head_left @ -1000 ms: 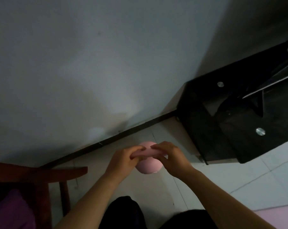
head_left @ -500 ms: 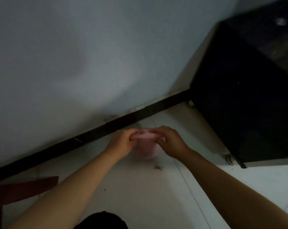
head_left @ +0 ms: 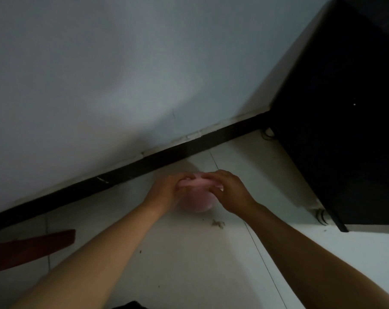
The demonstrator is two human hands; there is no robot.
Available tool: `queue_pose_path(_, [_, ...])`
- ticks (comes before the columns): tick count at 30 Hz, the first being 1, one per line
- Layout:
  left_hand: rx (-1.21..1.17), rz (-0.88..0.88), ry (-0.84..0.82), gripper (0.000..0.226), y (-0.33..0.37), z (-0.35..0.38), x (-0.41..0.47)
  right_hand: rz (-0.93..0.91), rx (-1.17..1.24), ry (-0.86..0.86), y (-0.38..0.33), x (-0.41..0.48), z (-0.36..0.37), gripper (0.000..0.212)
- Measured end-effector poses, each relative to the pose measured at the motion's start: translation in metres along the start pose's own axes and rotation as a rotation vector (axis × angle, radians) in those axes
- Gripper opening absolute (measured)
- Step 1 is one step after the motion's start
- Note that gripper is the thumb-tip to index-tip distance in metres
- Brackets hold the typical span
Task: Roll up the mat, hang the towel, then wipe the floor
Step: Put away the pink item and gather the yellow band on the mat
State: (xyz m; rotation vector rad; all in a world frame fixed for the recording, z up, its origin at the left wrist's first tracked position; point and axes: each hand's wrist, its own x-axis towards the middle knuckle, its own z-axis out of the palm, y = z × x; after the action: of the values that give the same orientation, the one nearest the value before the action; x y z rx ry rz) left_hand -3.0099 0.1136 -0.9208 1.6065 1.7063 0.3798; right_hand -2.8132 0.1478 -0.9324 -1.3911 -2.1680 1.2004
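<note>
A pink rolled mat (head_left: 196,200) stands on end on the white tiled floor (head_left: 189,259), close to the dark skirting board. My left hand (head_left: 166,192) grips its upper left edge. My right hand (head_left: 228,190) grips its upper right edge, fingers curled over the top. Both hands cover much of the roll's top, so only its lower curved side shows. No towel is in view.
A grey wall (head_left: 122,74) rises behind the skirting board (head_left: 144,166). A black cabinet (head_left: 345,130) on a castor (head_left: 321,216) stands at the right. A red wooden chair part (head_left: 30,248) juts in from the left. A small scrap of debris (head_left: 218,223) lies beside the roll.
My hands carried the pink roll down toward the floor by the skirting board. The view tilted downward, so the chair and cabinet shifted outward.
</note>
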Motion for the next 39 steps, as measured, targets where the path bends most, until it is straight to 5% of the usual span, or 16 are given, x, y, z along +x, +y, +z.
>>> queue_pose_path(14, [0.099, 0.119, -0.046, 0.044, 0.059, -0.02, -0.017, 0.223, -0.018, 0.116, -0.02, -0.047, -0.061, 0.054])
queue_pose_path(26, [0.151, 0.468, -0.324, 0.048, 0.194, 0.017, -0.025, 0.581, -0.02, 0.404, -0.049, -0.184, -0.132, 0.05])
queue_pose_path(39, [0.198, 0.677, -0.328, 0.049, 0.304, 0.045, -0.086, 0.576, -0.073, 0.583, -0.062, -0.306, -0.185, 0.049])
